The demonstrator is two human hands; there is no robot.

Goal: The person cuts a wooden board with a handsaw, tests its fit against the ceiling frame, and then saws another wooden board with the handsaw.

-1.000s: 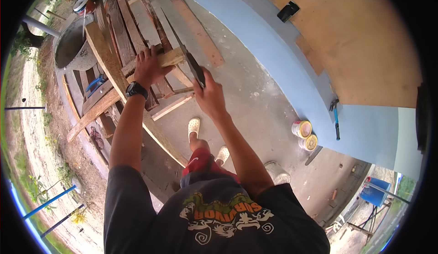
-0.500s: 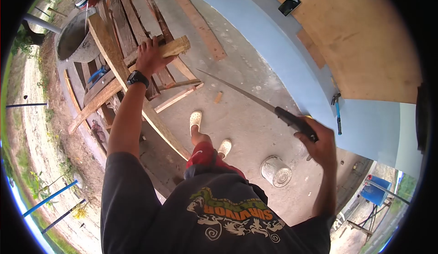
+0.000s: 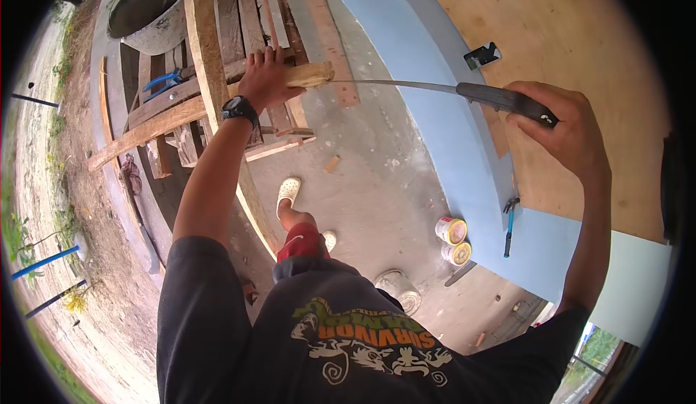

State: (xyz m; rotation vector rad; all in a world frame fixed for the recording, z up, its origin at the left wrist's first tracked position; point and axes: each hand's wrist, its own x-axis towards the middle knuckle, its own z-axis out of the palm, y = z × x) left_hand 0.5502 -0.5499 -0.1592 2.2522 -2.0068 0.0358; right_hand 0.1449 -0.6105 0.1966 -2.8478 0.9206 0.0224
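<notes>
Gripping saw (image 3: 464, 90) in right hand (image 3: 562, 125), pretty much tip-on to the board (image 3: 310, 76); holding that down with nearer left hand (image 3: 267, 79).

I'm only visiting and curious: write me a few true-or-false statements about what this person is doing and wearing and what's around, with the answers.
1. The right hand grips a saw. True.
2. Both wrists are bare. False: a watch is on the left one.
3. The left hand rests on a piece of wood. True.
4. The person is barefoot. False: they wear pale clogs.
5. The hammer has blue on its handle. True.
</notes>
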